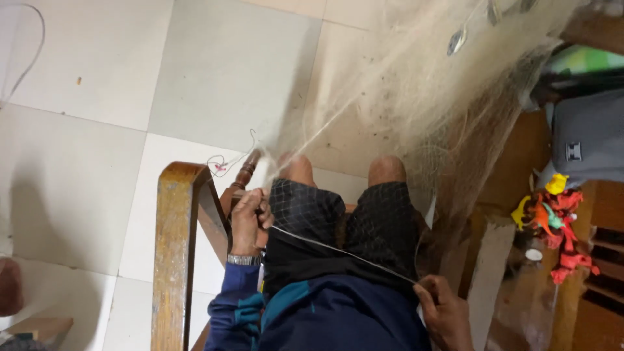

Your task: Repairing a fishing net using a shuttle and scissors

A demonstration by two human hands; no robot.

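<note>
Pale floor tiles (84,149) are lying under a seated person working a fishing net (416,104). Left hand (250,218) and right hand (445,312) are pinching a white cord (338,250) taut across the lap; tightening it next calls for steady tension.

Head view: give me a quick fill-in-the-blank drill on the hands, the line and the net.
1. A thin white line runs taut from the left hand across the lap to the ____ hand.
2. The left wrist wears a metal ____.
3. The pale fishing net hangs over both bare ____.
4. Left of the left hand stands a wooden chair arm on a floor of pale ____.

Missing words: right; watch; knees; tiles
</note>
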